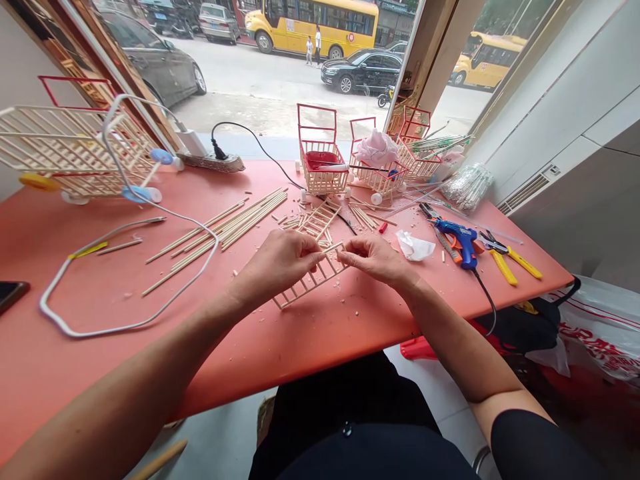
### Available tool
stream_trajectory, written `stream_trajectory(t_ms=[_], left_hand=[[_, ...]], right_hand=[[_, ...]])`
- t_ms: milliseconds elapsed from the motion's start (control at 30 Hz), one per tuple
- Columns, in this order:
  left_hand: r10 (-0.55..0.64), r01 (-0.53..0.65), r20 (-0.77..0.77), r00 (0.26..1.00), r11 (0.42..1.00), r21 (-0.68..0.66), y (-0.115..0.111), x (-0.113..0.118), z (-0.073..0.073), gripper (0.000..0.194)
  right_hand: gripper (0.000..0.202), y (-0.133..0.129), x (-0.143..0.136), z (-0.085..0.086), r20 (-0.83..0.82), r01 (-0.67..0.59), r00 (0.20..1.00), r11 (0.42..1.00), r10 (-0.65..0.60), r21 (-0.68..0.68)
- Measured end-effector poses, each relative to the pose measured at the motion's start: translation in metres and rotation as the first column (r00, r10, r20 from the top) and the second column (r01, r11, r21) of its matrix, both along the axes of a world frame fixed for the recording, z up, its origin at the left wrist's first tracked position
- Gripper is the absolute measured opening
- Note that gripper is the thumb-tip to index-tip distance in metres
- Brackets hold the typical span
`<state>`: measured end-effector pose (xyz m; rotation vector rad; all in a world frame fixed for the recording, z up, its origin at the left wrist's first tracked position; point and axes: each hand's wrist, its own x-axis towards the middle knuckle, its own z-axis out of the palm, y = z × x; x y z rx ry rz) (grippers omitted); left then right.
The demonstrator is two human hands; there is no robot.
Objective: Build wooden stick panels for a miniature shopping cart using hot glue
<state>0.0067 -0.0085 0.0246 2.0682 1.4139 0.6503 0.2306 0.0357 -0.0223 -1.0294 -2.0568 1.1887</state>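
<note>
Wooden stick grid (310, 277) between both hands' grip

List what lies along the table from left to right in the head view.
Phone → white cable loop → loose wooden sticks → left hand → stick lattice → right hand → blue glue gun → yellow-handled pliers.

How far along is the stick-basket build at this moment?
Done: three small baskets stand finished at the table's far edge, and a larger cart at far left. In hand: left hand and right hand both grip one ladder-like stick panel. Left: loose sticks unused; glue gun lying idle.
</note>
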Motion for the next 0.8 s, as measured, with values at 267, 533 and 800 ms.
stream_trajectory(t_ms=[267, 533, 800], left_hand=[[-0.006, 0.006, -0.028, 1.0, 1.0, -0.003, 0.0013, 0.0035, 0.0008, 0.03], [0.008, -0.008, -0.003, 1.0, 1.0, -0.025, -0.0011, 0.0017, 0.0026, 0.031], [-0.036, 0.037, -0.029, 0.999, 0.998, 0.043, 0.0012, 0.0023, -0.002, 0.03]], right_hand=[[0.045, -0.0004, 0.0009, -0.0011, 0.016, 0.009, 1.0, 0.999, -0.009, -0.042], [0.048, -0.0014, 0.0002, 0.0015, -0.045, 0.012, 0.999, 0.996, -0.016, -0.09], [0.045, 0.0, 0.0013, -0.0038, -0.002, -0.005, 1.0, 0.997, 0.005, -0.077]])
